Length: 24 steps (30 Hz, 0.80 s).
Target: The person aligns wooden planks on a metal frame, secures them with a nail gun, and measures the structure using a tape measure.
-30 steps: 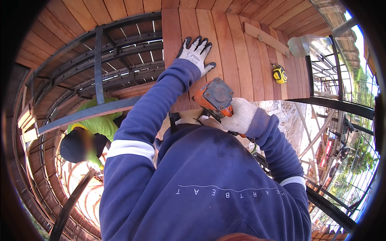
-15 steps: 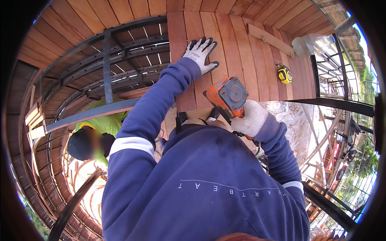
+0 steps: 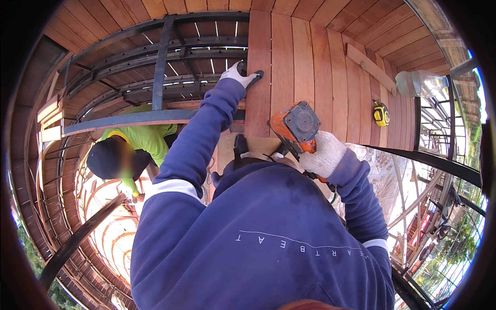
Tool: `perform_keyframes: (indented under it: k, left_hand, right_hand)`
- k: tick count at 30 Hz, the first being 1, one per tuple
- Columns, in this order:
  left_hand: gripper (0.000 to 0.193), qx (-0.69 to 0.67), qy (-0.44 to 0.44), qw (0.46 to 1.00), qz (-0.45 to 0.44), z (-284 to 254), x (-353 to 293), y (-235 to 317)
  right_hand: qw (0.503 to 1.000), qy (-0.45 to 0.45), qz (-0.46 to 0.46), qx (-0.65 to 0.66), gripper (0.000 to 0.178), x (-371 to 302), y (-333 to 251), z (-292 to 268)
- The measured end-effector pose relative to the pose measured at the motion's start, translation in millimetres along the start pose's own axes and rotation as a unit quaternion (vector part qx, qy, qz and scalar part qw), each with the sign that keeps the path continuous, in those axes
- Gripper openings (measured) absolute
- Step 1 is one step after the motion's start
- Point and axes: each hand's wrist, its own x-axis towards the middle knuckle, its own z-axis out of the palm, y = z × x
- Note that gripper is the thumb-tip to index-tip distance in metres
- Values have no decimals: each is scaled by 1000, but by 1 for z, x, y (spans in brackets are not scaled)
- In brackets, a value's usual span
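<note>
My right hand [image 3: 324,154], in a whitish knit glove, is closed around the handle of an orange and black nail gun [image 3: 296,127]. The tool sits over the near part of the reddish wooden decking [image 3: 305,67]; its nose is hidden beneath its body. At the left edge of the outermost wooden board [image 3: 259,103], my left hand [image 3: 240,76] wears a white glove with dark fingertips. Its thumb lies on the board's top while the fingers curl at the edge, partly out of sight.
A yellow tape measure [image 3: 381,113], a loose wooden batten [image 3: 370,68] and a clear plastic bottle [image 3: 421,83] lie on the right-hand decking. Open dark metal framing [image 3: 161,67] borders the boards on the left. A co-worker in a lime shirt [image 3: 150,132] bends below that frame.
My left hand has gone from lying spread flat on the boards to gripping the outer board's left edge. The nail gun stays near the same place. The co-worker's arm now shows reaching down.
</note>
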Motion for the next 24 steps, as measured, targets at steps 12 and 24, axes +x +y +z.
perform_keyframes:
  k: [12,24]
  left_hand:
    - [70,-10,25,999,29,4,2,-6]
    - [82,-68,-39,997,16,8,17,-25]
  right_hand:
    - [998,-41,55,-7,36,6,-9,-2]
    - [998,-38,42,4,26,3,-20,6]
